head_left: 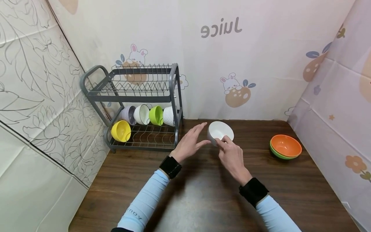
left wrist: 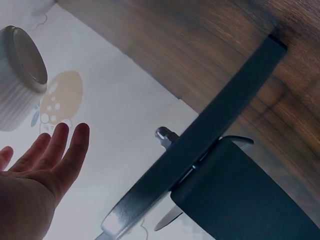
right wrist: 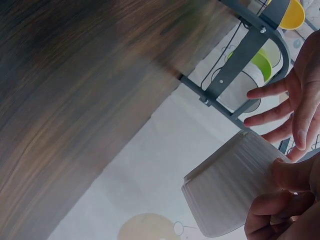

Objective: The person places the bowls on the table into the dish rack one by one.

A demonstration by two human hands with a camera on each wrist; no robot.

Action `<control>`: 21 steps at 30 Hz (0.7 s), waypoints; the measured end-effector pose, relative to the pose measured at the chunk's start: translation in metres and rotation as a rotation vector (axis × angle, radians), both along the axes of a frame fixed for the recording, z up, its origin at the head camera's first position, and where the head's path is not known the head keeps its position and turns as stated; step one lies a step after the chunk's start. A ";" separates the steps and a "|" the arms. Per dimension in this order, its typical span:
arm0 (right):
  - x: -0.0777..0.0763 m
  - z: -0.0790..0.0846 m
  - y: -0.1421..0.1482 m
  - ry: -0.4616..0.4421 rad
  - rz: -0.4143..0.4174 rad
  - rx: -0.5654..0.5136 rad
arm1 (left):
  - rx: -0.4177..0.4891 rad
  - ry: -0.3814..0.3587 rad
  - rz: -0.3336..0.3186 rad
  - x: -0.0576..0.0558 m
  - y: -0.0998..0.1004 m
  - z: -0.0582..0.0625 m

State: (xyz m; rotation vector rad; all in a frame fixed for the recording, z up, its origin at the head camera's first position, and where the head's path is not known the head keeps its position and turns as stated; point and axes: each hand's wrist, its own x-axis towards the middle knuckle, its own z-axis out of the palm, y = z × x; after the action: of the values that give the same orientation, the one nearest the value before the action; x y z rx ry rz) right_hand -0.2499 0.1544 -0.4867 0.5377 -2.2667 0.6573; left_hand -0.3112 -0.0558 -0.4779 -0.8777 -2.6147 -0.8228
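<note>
Thumb and fingers of my right hand (head_left: 232,158) pinch the near rim of a white bowl (head_left: 220,129), held above the back of the table. In the right wrist view the bowl (right wrist: 232,185) shows its ribbed outer wall. Left of it is my left hand (head_left: 189,141), palm toward the bowl, fingers stretched out and thumb apart. The left wrist view shows these fingers (left wrist: 75,150) with a gap between them and the bowl (left wrist: 20,75). My left hand holds nothing.
A dark grey two-tier dish rack (head_left: 130,98) stands at the back left. Its lower tier holds a yellow bowl (head_left: 121,131), a green bowl (head_left: 156,115) and several white or lavender ones. At the right, an orange bowl (head_left: 286,145) sits in a green bowl (head_left: 279,155).
</note>
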 end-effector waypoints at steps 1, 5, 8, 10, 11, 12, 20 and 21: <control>0.001 0.000 -0.002 0.003 0.005 0.003 | 0.002 0.006 -0.004 0.000 -0.001 0.000; 0.002 0.001 -0.008 0.020 0.028 0.006 | 0.007 0.034 -0.022 -0.002 -0.002 -0.001; 0.003 0.001 -0.013 0.036 0.053 -0.003 | 0.019 0.044 -0.034 -0.002 -0.002 -0.001; 0.004 0.001 -0.015 0.044 0.068 -0.011 | 0.031 0.042 -0.039 -0.003 -0.003 -0.001; 0.004 0.001 -0.016 0.047 0.073 -0.013 | 0.039 0.040 -0.041 -0.003 -0.004 -0.001; 0.004 0.002 -0.017 0.048 0.078 -0.015 | 0.045 0.035 -0.042 -0.003 -0.004 -0.001; 0.006 0.001 -0.023 0.072 0.115 -0.033 | 0.093 0.025 -0.071 -0.003 -0.009 -0.001; 0.006 0.001 -0.023 0.077 0.119 -0.042 | 0.105 0.022 -0.077 -0.003 -0.009 -0.001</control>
State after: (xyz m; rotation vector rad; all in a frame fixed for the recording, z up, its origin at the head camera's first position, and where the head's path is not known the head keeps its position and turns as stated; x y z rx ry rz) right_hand -0.2438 0.1310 -0.4862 0.6704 -2.1570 0.7289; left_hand -0.3140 -0.0649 -0.4793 -0.9578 -2.5069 -0.9552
